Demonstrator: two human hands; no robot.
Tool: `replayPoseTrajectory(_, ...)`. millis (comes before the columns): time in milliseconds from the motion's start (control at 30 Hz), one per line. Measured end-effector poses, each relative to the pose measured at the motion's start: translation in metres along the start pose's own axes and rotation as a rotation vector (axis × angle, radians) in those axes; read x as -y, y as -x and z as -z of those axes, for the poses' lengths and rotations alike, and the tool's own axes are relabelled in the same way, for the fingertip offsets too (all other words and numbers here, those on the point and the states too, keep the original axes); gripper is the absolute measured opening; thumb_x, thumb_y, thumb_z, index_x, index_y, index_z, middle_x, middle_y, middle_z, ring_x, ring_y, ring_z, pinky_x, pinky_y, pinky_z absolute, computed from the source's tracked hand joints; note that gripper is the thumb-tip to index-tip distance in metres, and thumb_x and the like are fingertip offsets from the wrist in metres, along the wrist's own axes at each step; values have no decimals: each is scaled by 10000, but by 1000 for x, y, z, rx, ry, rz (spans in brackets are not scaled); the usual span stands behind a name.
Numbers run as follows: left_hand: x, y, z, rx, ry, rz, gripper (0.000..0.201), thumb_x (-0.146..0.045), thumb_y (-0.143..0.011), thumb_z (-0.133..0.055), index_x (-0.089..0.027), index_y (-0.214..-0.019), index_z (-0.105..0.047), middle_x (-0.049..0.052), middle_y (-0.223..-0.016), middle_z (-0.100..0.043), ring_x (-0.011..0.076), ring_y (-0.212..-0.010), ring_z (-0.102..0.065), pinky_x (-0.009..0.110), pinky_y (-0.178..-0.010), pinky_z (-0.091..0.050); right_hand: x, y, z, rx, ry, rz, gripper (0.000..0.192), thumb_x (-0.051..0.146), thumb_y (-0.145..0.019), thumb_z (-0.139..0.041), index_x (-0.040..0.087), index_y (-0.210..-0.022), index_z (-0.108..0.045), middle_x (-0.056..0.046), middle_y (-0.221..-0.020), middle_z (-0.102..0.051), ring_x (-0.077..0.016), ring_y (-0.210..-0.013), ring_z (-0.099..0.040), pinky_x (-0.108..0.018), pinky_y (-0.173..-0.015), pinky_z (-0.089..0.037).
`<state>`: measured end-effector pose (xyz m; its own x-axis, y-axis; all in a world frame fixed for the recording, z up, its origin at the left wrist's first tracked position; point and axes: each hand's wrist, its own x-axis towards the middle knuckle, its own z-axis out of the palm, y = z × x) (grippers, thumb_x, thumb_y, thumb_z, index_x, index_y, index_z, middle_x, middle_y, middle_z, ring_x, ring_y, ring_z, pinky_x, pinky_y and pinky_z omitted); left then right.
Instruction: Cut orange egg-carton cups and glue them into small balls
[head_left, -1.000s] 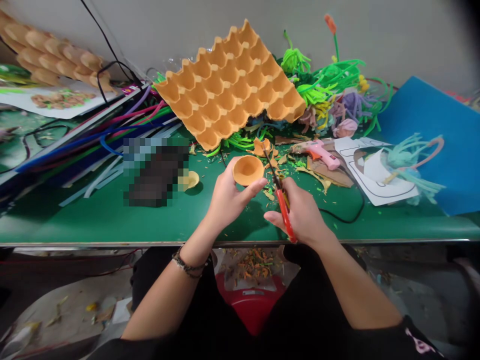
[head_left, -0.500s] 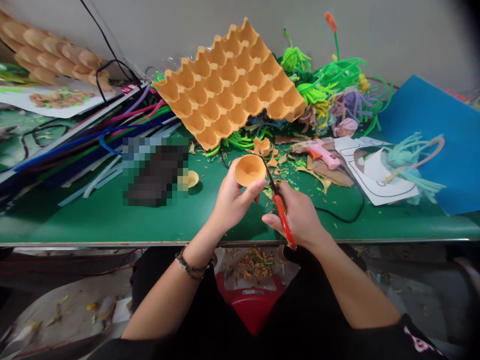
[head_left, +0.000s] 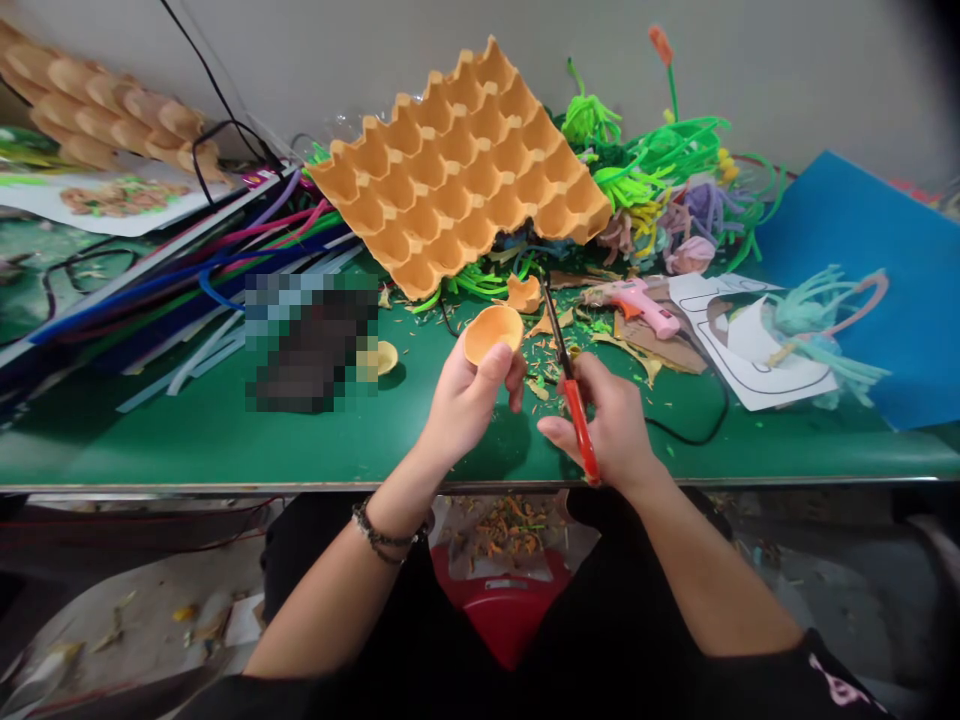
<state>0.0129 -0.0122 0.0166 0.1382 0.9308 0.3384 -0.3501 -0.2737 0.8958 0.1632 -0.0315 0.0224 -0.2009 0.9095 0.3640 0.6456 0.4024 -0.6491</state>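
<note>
We hold a cut-out orange cup point(head_left: 493, 333) in our left hand point(head_left: 469, 400), fingers curled around its base, just above the green table point(head_left: 187, 430). Our right hand point(head_left: 607, 425) is closed on the red-handled scissors point(head_left: 571, 390), blades apart from the cup. The cup looks trimmed round already; the egg tray point(head_left: 457, 170) behind has many cups uncut.

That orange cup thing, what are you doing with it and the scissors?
The person's left hand holds a small orange cup cut from egg-carton material. The right hand holds red-handled scissors, blades pointing up beside the cup, not touching it. Trimmed scraps litter the green table, and the big egg tray leans behind.
</note>
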Motion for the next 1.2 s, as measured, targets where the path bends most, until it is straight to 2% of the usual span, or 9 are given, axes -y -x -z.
replayPoseTrajectory(133, 2, 1, -1, 1, 58, 23, 437, -617, -793, -560, -194, -812, -455, -81, -524, -417, 56, -400, -443, 178, -367, -362, 0, -2, 1, 92, 144, 10, 649, 861, -642, -396, 229, -772, -328, 32, -567, -430, -124, -480, -407, -260, -477, -276)
replayPoseTrajectory(233, 4, 1, -1, 20, 44, 46, 455, -644, -786, -543, -195, -816, -480, -74, -508, -414, 71, -402, -447, 200, -374, -373, 0, -2, -1, 113, 214, 5, 653, 867, -646, -370, 230, -780, -322, 16, -580, -452, -148, -499, -448, -265, -475, -270)
replayPoseTrajectory(400, 3, 0, 0, 61, 8, 73, 493, -692, -762, -525, -202, -771, -470, -75, -478, -386, 78, -379, -425, 223, -375, -376, 1, -2, -1, 85, 297, 21, 638, 863, -669, -345, 229, -735, -315, 3, -570, -465, -146, -497, -445, -262, -464, -242)
replayPoseTrajectory(567, 2, 0, 0, 78, 8, 75, 494, -696, -764, -518, -205, -759, -463, -76, -470, -372, 77, -377, -412, 221, -371, -363, 1, -1, 0, 2, 341, 36, 622, 848, -677, -376, 229, -674, -314, 18, -523, -418, -117, -468, -372, -259, -470, -227)
replayPoseTrajectory(833, 0, 1, -1, 84, -40, 14, 479, -665, -812, -480, -209, -681, -418, -68, -484, -362, 78, -426, -388, 232, -431, -375, -2, 0, 1, -70, 232, 18, 598, 792, -718, -444, 220, -595, -321, 38, -489, -379, -86, -456, -307, -245, -477, -250)
replayPoseTrajectory(1000, -1, 0, 0, 92, 16, 51, 454, -648, -802, -516, -204, -750, -438, -78, -503, -369, 73, -432, -405, 222, -425, -377, -3, -3, 3, -81, 159, -36, 611, 795, -710, -444, 221, -575, -285, 46, -477, -346, -82, -461, -255, -239, -463, -239)
replayPoseTrajectory(1100, -2, -1, 0, 67, 42, 66, 418, -601, -798, -564, -200, -802, -446, -76, -542, -392, 67, -451, -432, 216, -435, -384, -4, -5, 5, -82, 111, -50, 595, 803, -695, -443, 227, -621, -311, 43, -498, -382, -87, -461, -301, -242, -466, -263)
replayPoseTrajectory(1200, -2, -1, 0, 12, 15, 46, 390, -555, -792, -602, -199, -820, -445, -73, -580, -395, 57, -457, -419, 210, -427, -356, -4, -5, 5, -18, 89, -52, 615, 837, -668, -411, 229, -732, -351, 26, -567, -454, -114, -486, -408, -257, -487, -310)
